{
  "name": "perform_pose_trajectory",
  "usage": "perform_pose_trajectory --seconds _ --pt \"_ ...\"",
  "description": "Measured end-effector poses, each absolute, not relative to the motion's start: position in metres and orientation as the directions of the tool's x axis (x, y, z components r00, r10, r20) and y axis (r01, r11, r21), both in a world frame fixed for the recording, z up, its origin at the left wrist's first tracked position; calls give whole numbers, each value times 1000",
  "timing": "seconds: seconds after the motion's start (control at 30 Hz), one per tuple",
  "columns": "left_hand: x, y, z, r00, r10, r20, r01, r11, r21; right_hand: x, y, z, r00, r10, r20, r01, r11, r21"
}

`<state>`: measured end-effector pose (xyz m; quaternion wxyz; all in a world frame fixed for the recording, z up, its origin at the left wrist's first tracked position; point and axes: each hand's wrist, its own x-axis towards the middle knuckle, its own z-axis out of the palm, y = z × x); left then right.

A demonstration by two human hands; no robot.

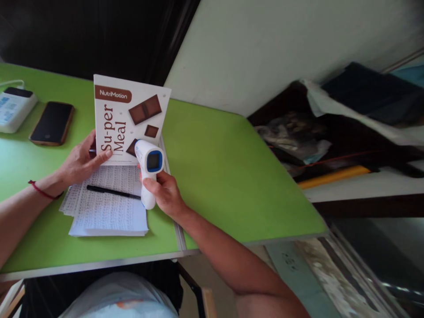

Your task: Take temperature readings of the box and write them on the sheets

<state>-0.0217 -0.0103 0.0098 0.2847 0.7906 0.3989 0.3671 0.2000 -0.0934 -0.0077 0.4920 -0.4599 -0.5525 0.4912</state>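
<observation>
My left hand [82, 159] grips the lower left corner of a white box [114, 97] printed "NutriMotion Su-per Meal" with brown chocolate pieces; the thumb lies on its front. In my right hand [167, 192] is a white infrared thermometer [147, 183] with a blue-rimmed dark screen facing me. Its head overlaps the box's lower right corner; whether they touch I cannot tell. Below the box lies a stack of written paper sheets [109, 221], with a black pen [112, 191] across it. The thermometer hides the pen's right end.
On the green table [225, 176] to the left lie a dark smartphone [53, 123] and a white device [15, 108] with a cable. A pale wall [258, 44] rises behind. At the right, a shelf holds a plastic bag [294, 137] and dark cloth [374, 92].
</observation>
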Motion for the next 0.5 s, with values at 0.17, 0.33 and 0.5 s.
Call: perform_pose_trajectory --seconds 0.17,0.33,0.5 --pt "-21 -10 10 439 822 364 398 -541 741 200 -93 -8 -102 992 76 14 77 -997" --pt "-21 -10 9 447 811 378 379 -555 741 198 -93 -10 -116 990 82 15 84 -996" --pt "-21 -9 9 456 804 382 380 -564 733 198 -94 -11 -130 988 79 5 80 -997"
